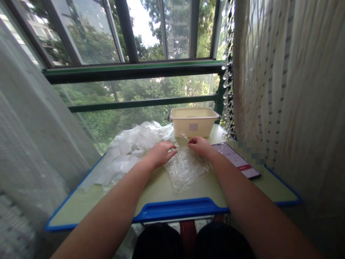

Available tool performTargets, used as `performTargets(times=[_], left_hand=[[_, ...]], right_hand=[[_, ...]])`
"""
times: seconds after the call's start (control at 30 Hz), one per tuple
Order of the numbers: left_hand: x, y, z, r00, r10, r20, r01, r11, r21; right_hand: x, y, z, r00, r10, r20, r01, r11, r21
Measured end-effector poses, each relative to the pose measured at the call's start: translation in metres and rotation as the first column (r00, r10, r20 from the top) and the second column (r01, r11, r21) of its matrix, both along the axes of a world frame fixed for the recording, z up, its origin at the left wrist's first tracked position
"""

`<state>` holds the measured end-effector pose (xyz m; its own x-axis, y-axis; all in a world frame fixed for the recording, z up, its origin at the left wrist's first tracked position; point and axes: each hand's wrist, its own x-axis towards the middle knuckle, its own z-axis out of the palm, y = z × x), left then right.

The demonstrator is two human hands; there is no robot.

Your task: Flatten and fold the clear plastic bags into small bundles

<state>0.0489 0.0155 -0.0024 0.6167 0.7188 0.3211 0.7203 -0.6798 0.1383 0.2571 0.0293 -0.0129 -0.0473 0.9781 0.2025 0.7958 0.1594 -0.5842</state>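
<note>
A clear, crinkled plastic bag [185, 169] lies flat in the middle of the table, between my forearms. My left hand [161, 154] is over the bag's upper left edge, thumb and fingers apart; I see nothing gripped in it. At the bag's upper right, my right hand [201, 146] has its fingertips pinched on the clear plastic, and a small piece of it sticks up beside them. To the left, a large heap of white, translucent plastic bags [132, 144] reaches toward the table's far edge.
A cream plastic bin [188, 126] with a small label stands at the table's far side. A phone [237, 160] lies to the right of my right forearm. The table [153, 190] has a blue rim with a tray groove [178, 208] in front. Curtains hang on both sides.
</note>
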Motion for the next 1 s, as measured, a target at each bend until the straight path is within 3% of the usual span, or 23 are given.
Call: performTargets(times=[0.17,0.4,0.57,0.77,1.0], left_hand=[[0.002,0.001,-0.004,0.991,-0.086,-0.101,0.080,0.994,-0.068],[0.004,-0.001,-0.005,0.996,-0.022,-0.082,0.011,0.992,-0.127],[0.003,-0.004,0.001,0.999,-0.038,-0.016,0.036,0.995,-0.092],[0.002,-0.009,0.008,0.993,0.091,0.081,-0.090,0.996,-0.020],[0.005,-0.011,0.003,0.990,-0.142,-0.016,0.141,0.988,-0.061]], right_hand=[[0.001,-0.002,0.003,0.995,0.071,-0.074,-0.073,0.997,-0.020],[0.001,-0.013,0.013,0.983,0.152,-0.104,-0.161,0.983,-0.091],[0.006,-0.011,0.008,0.980,0.197,-0.010,-0.197,0.973,-0.118],[0.008,-0.008,0.005,0.973,0.228,0.029,-0.222,0.964,-0.148],[0.005,-0.008,0.009,0.980,0.199,0.026,-0.197,0.978,-0.069]])
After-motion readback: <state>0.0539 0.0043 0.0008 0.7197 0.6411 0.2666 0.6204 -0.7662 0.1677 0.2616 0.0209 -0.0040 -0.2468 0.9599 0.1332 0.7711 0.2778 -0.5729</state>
